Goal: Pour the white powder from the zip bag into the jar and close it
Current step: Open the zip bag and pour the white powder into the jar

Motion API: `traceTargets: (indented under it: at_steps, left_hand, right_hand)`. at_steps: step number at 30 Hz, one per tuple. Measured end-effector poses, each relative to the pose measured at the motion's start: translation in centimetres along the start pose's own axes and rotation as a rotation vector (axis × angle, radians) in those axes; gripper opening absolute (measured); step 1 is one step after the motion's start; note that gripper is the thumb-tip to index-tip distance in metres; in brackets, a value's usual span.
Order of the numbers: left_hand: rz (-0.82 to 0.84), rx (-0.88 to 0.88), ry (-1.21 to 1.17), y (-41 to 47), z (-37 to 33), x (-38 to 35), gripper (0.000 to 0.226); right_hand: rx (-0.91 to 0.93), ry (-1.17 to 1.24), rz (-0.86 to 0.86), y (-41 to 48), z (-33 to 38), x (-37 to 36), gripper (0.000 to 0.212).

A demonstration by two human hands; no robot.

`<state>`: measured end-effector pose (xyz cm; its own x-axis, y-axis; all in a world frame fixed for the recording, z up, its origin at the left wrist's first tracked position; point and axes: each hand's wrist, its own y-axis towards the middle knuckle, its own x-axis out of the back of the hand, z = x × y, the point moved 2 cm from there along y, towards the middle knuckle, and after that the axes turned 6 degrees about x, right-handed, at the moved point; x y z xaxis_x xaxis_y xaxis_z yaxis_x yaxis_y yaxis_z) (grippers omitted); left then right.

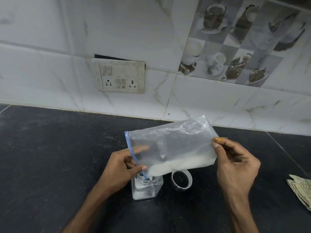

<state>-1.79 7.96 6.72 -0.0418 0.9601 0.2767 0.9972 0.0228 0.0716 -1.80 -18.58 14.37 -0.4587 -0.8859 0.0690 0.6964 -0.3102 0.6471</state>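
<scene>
A wall [134, 31] of glossy white marble-look tiles fills the upper half; one patch carries printed cups and desserts. Below it runs one dark, speckled stone tabletop [50, 157], dusted with pale grains.

One zip bag [176, 142] of thin, crinkled clear plastic with a blue zip strip is held above the tabletop. It is tipped so that the lower corner of its mouth sits at the jar's opening. White powder [181, 163] lies heaped along its lower edge, down to that corner.

Two hands hold it. The left hand [121, 169] pinches the mouth edge by the blue strip, thumb in front and fingers behind the plastic. The right hand [237, 167] pinches the bag's far end between thumb and forefinger, the other fingers curled in.

One grimy rectangular switch plate [120, 75] on the wall has two sockets.

One clear, square-bodied jar [148, 189] with a round neck stands open beneath the bag, white powder in its base. Just beside it on the right lies one round clear lid [181, 180]. Folded paper [301, 189] lies at the right edge.
</scene>
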Motion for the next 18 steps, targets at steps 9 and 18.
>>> traceTargets:
  at_steps: [9, 18]
  left_hand:
    - [0.009, 0.0, 0.011, -0.02, 0.21, -0.1, 0.055]
    - [0.006, 0.022, 0.0, -0.17, 0.09, -0.04, 0.055]
  right_hand:
    - [0.019, -0.019, -0.009, -0.29, 0.36, 0.1, 0.026]
    - [0.02, 0.003, -0.019, -0.09, 0.45, 0.0, 0.024]
